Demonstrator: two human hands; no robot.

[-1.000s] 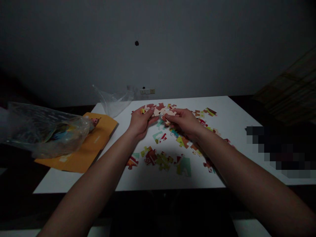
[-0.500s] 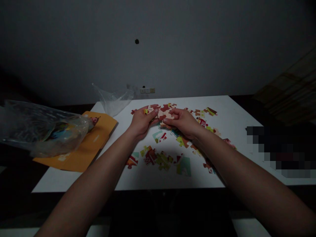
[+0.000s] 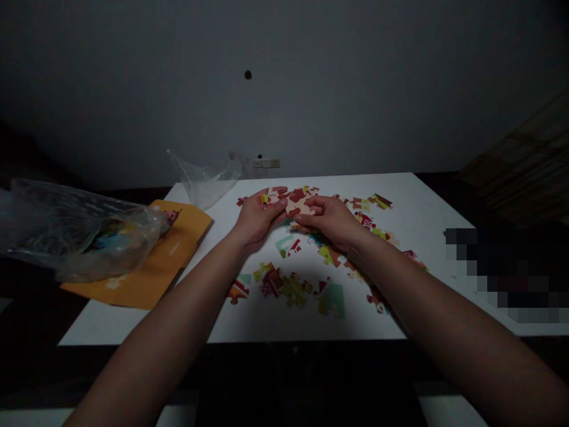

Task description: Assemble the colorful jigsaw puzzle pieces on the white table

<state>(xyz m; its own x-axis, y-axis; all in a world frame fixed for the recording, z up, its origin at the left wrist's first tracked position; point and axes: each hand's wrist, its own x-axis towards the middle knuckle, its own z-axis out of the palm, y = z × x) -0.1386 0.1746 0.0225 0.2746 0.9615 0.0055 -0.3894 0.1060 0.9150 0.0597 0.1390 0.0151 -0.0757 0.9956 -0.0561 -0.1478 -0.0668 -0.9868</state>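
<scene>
Over the middle of the white table (image 3: 178, 326) my two hands meet, each closed on a jigsaw puzzle piece. Between the thumb and fingers of my left hand (image 3: 258, 219) is a puzzle piece (image 3: 272, 196) printed with a pale, brown and yellow figure. My right hand (image 3: 333, 219) pinches a pale puzzle piece with brown patches (image 3: 299, 204). The two pieces lie edge to edge; whether they interlock I cannot tell. Several loose puzzle pieces (image 3: 296, 289) are spread on the table below and right of my hands, some partly hidden by my right forearm.
An orange envelope (image 3: 178, 249) lies at the table's left, with a clear plastic bag (image 3: 120, 237) of colourful contents on it. Another crumpled clear bag (image 3: 208, 181) stands at the back left. Behind the table is a grey wall with sockets (image 3: 267, 163). A blurred-out patch covers the right side.
The two held pieces have come slightly closer together, and my left thumb has shifted a little to the right. The loose pieces have stayed in place.
</scene>
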